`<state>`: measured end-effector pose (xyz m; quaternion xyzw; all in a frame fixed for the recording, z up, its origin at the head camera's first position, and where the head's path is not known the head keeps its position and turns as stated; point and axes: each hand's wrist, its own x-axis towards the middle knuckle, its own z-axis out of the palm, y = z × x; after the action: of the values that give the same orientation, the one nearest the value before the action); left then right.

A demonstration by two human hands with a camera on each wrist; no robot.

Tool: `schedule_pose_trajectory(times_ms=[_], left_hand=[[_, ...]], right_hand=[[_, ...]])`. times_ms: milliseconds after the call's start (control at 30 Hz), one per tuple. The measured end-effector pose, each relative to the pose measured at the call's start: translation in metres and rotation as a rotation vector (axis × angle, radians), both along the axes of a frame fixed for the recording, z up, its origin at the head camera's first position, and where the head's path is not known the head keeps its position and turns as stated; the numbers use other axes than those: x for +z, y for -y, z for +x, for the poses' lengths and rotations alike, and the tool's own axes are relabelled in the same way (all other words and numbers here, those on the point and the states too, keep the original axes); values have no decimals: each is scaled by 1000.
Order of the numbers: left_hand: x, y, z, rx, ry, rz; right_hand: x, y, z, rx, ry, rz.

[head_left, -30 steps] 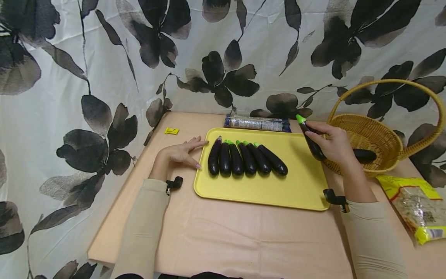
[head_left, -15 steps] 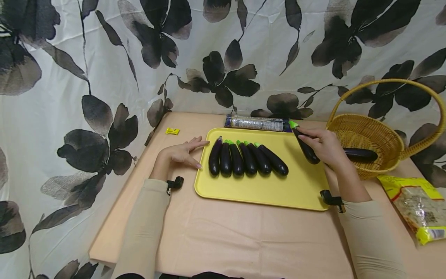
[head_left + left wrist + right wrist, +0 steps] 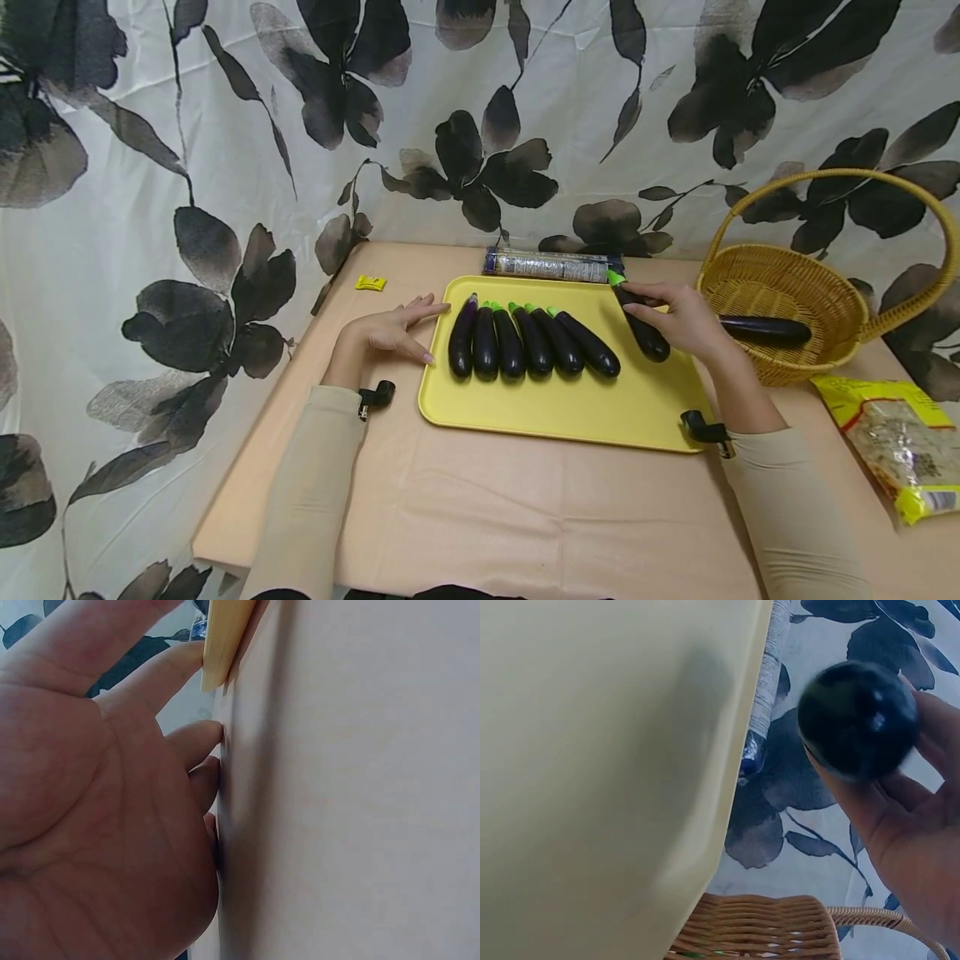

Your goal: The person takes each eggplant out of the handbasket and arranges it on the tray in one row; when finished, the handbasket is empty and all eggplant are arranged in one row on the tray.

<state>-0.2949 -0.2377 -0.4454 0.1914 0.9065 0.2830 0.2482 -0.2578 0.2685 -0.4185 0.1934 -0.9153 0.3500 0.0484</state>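
Observation:
My right hand [image 3: 684, 318] grips a dark eggplant [image 3: 639, 325] with a green stem, over the right part of the yellow tray [image 3: 510, 412]. In the right wrist view, the blunt end of this eggplant [image 3: 859, 721] faces the camera, and its shadow falls on the tray. A row of several eggplants [image 3: 537, 346] lies side by side on the tray's left half. My left hand [image 3: 390, 327] rests at the tray's left edge with fingers extended; in the left wrist view its fingertips touch the tray rim [image 3: 225, 645] and the table.
A wicker basket [image 3: 765, 283] with a tall handle stands at the right, with one eggplant [image 3: 772, 330] in it. A yellow plastic bag [image 3: 900, 450] lies in front of it. Behind the tray is a long blue and silver package [image 3: 551, 266]. A small yellow packet [image 3: 370, 283] lies at the left.
My right hand has carried the eggplant leftward from beside the basket to over the tray. The left hand has stayed at the tray's left edge.

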Motion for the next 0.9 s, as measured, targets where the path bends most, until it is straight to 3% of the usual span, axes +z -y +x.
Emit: schedule_pose_trajectory(times_ms=[133,367,900], left_hand=[[0,0,0,1,3,1],[0,0,0,3,4,1],[1,1,-3,1,18,-3]], right_hand=[[-5,0,-3,88,60,-28],[-12,3,-5,165,165,-31],[-24,12,-11,176,179,25]])
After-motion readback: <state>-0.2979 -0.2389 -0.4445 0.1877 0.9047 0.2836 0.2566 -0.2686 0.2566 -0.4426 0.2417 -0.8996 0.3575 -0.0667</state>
